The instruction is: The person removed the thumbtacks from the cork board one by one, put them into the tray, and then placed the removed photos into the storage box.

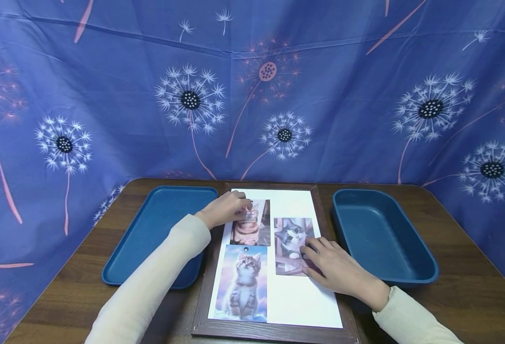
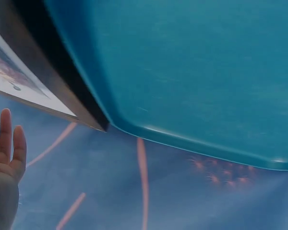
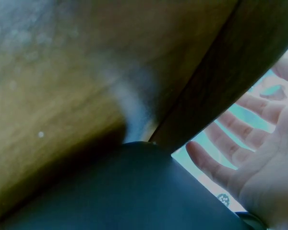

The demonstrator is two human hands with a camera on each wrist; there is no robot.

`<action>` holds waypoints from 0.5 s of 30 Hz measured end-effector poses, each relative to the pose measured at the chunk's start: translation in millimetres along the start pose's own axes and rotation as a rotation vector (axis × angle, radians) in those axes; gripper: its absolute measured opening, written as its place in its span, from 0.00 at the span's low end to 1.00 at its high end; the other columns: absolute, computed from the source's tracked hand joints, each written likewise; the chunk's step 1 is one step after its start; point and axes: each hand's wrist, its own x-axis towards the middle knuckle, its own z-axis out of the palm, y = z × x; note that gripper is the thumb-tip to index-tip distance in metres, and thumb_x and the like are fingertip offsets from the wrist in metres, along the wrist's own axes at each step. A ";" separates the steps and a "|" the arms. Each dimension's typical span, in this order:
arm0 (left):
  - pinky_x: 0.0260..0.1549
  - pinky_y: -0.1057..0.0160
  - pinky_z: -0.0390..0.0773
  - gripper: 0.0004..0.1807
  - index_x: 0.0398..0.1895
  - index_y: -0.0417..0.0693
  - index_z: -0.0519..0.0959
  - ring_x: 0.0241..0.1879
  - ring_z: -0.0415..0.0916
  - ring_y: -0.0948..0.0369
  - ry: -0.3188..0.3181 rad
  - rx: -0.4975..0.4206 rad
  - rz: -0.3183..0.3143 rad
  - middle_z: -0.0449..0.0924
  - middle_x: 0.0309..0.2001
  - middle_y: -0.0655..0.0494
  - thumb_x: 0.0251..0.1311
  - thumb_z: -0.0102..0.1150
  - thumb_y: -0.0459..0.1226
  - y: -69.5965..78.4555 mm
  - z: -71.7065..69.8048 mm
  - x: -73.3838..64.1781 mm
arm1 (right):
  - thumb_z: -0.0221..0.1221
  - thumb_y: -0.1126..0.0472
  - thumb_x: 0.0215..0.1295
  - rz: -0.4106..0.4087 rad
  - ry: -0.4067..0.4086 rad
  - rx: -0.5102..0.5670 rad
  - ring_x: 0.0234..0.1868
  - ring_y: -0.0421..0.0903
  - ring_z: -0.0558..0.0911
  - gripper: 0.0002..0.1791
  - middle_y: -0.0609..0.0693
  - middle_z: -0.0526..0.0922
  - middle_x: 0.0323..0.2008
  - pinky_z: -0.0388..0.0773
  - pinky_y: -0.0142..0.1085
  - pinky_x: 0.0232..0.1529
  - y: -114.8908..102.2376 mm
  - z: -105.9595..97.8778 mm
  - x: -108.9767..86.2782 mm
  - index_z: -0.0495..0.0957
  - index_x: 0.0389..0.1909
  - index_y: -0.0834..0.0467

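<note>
My left hand (image 1: 228, 209) reaches over the upper left of a brown-framed whiteboard (image 1: 301, 303). Its fingertips are at the top of an orange cat photo (image 1: 247, 233); the left wrist view shows extended fingers (image 2: 5, 134), and a small round magnet (image 2: 17, 87) on the photo. Below it lies a photo of a sitting kitten (image 1: 244, 286) on a pastel sky, with a round magnet (image 1: 246, 249) at its top. Spread fingers of my right hand (image 1: 332, 265) rest on the right edge of a grey-and-white cat photo (image 1: 289, 241).
A flat blue tray (image 1: 159, 200) stands left of the board, partly behind my left sleeve. To the right stands a deeper blue bin (image 1: 373, 239). Both rest on the wood-grain table (image 1: 442, 243), with a blue dandelion-print cloth (image 1: 343, 95) hanging behind.
</note>
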 end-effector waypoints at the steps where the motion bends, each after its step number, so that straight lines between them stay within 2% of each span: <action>1: 0.34 0.67 0.76 0.09 0.39 0.49 0.80 0.33 0.76 0.62 0.003 -0.001 -0.006 0.78 0.35 0.54 0.52 0.62 0.33 -2.1 -0.5 -2.8 | 0.59 0.46 0.56 0.003 -0.003 0.001 0.50 0.52 0.75 0.26 0.55 0.76 0.50 0.74 0.48 0.47 0.0 -0.1 -0.1 0.76 0.51 0.58; 6: 0.31 0.67 0.73 0.09 0.38 0.49 0.80 0.28 0.71 0.64 0.022 0.013 -0.044 0.76 0.33 0.55 0.53 0.59 0.31 -12.3 -3.8 -18.0 | 0.61 0.47 0.55 -0.008 0.015 -0.003 0.49 0.52 0.75 0.26 0.56 0.76 0.49 0.74 0.48 0.47 0.3 -0.5 -0.3 0.76 0.50 0.58; 11: 0.28 0.66 0.67 0.09 0.37 0.48 0.80 0.25 0.63 0.64 0.070 -0.009 -0.069 0.74 0.30 0.55 0.54 0.57 0.29 -23.3 -7.2 -35.4 | 0.61 0.47 0.54 -0.011 0.023 -0.006 0.49 0.53 0.75 0.26 0.56 0.76 0.49 0.75 0.48 0.46 0.7 -0.5 -0.5 0.76 0.50 0.58; 15: 0.30 0.66 0.71 0.09 0.37 0.49 0.80 0.29 0.70 0.62 0.077 -0.036 -0.119 0.75 0.32 0.56 0.54 0.58 0.29 -32.5 -9.7 -49.8 | 0.60 0.46 0.55 0.006 -0.007 0.002 0.51 0.53 0.75 0.26 0.56 0.76 0.50 0.74 0.48 0.48 0.3 -1.6 0.0 0.76 0.51 0.58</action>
